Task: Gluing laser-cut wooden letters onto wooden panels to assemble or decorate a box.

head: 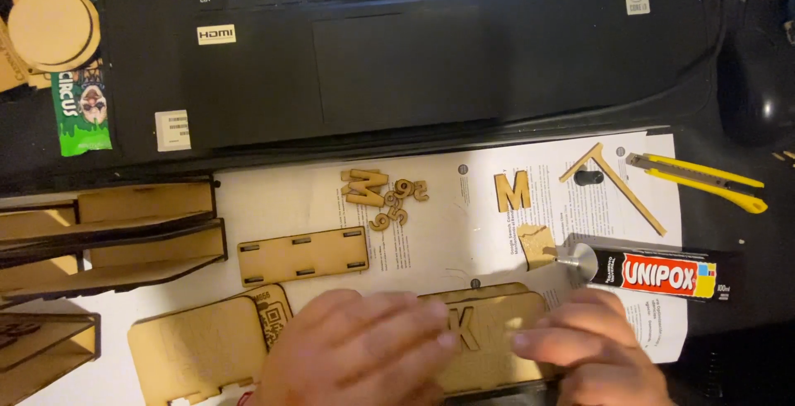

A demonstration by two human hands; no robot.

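Note:
My left hand [356, 348] lies flat on a thin wooden panel [497, 315] at the bottom middle, its fingertips beside a wooden letter [464, 329] set on that panel. My right hand [596, 348] presses on the right part of the same panel, fingers pointing left toward the letter. Neither hand grips anything. Above them on the white instruction sheet [431, 232] lie another wooden letter [513, 191], a heap of small wooden letters and numerals [383, 195] and a small wooden scrap [537, 244]. A black glue tube [654, 273] lies to the right, nozzle pointing left.
A black laptop [397, 50] fills the top. A slotted wooden strip [303, 255] and a larger wooden panel [199, 352] lie left of the hands. Wooden tray assemblies [116, 232] stand at far left. A yellow utility knife [696, 181], wooden sticks [617, 182], green wrapper [79, 116], round wooden discs [51, 29].

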